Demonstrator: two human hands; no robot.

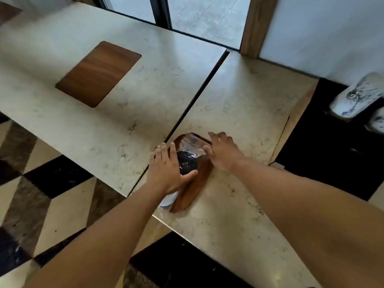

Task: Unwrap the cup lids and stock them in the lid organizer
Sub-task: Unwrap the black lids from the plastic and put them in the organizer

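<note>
- Two pale stone-look worktop slabs, butted along a dark seam; a wooden inset panel in the far slab, well apart from the hands.
- Checkered floor below at left; a white patterned shoe on dark flooring at right.
- Second wooden inset in the near slab, just beside the seam, partly covered.
- Clear-plastic-wrapped stack of dark cup lids, lying on that inset, between both hands.
- Left hand, fingers spread, resting on the wrapped lids, thumb across the dark part; grip wide, not closed.
- Right hand, fingers splayed, touching the wrap's far right edge; grip wide.
- White edge showing under the left wrist; cannot tell what.
</note>
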